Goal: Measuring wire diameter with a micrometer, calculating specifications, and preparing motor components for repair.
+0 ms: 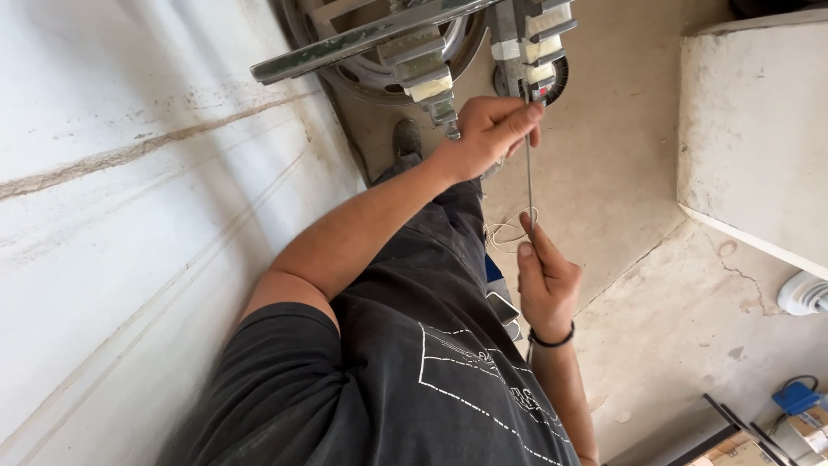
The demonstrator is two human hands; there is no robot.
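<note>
You're pinching the thin metal rod (530, 164) at both ends, left hand (490, 131) closed up by the metal clamp assembly (526, 43), right hand (545, 280) gripping below; rod isn't seated yet.

Looks like a building site or a room mid-renovation: bare plastered wall (129, 216) with rough streaks, dusty unfinished concrete floor (638, 285), a raw plaster ledge (750, 129), cardboard boxes (806, 431) in the corner, and metal frame parts (414, 43) overhead
</note>
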